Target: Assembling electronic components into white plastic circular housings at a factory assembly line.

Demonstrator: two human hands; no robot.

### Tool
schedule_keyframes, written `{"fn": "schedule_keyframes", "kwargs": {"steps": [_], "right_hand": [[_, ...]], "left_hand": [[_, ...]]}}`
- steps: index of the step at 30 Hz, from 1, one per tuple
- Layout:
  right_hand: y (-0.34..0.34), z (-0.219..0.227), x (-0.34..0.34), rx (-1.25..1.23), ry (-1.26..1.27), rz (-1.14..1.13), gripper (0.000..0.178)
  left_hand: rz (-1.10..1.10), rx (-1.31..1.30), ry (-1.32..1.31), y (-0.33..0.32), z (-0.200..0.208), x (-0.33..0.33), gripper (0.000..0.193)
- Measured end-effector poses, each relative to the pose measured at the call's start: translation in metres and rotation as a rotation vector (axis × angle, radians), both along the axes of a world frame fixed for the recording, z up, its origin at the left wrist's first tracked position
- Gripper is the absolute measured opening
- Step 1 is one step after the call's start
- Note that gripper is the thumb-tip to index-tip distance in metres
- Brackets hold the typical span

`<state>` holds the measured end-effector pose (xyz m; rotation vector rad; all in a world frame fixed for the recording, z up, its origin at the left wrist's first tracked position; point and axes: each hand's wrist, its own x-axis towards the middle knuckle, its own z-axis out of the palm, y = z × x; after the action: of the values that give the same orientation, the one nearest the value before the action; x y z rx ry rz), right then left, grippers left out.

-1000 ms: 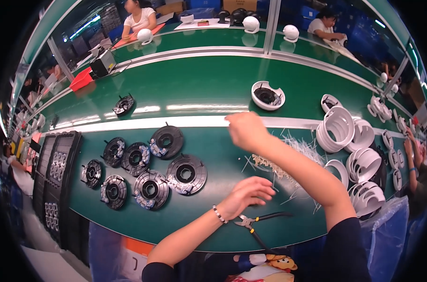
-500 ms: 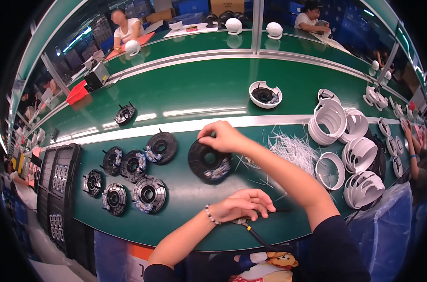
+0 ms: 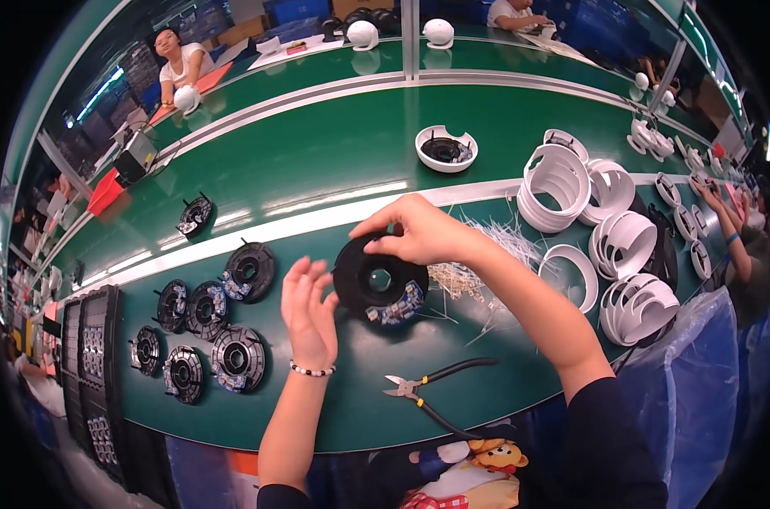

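A black round disc point(image 3: 357, 282) with a hole in its middle is held up above the green bench by my right hand point(image 3: 419, 227), thumb and fingers gripping its upper edge. At the disc's lower right sits a small blue circuit board point(image 3: 398, 305). My left hand point(image 3: 307, 307) is raised by the disc's left edge, fingers apart with nothing in them; whether a fingertip touches the rim I cannot tell. Diagonal cutters point(image 3: 415, 388) with black-and-yellow handles lie on the bench below the disc, their jaws pointing left.
Several similar black discs point(image 3: 238, 357) lie to the left, beside black trays point(image 3: 86, 365). White plastic strips point(image 3: 495, 246) are heaped behind my right forearm. White rings point(image 3: 556, 188) stand stacked at the right. Farther back is a white bowl-shaped shell point(image 3: 447, 149). Other people work around.
My left hand has left the spot over the cutters and come up to the disc's left side, uncovering the cutters. My right hand keeps its hold. The whole view has shifted rightward.
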<state>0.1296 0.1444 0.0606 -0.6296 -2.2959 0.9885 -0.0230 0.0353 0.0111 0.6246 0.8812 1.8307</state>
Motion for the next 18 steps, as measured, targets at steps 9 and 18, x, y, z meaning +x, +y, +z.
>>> {"fn": "schedule_keyframes", "kwargs": {"steps": [9,18], "right_hand": [[-0.047,0.019,0.025,0.233,0.491,-0.164,0.025],[-0.1,-0.037,0.159,0.186,0.711,-0.652,0.016]], "left_hand": [[-0.41,-0.198,-0.075,-0.011,-0.005,0.005,0.028],[-0.433,-0.228,-0.164,-0.007,-0.013,0.008,0.029]]}}
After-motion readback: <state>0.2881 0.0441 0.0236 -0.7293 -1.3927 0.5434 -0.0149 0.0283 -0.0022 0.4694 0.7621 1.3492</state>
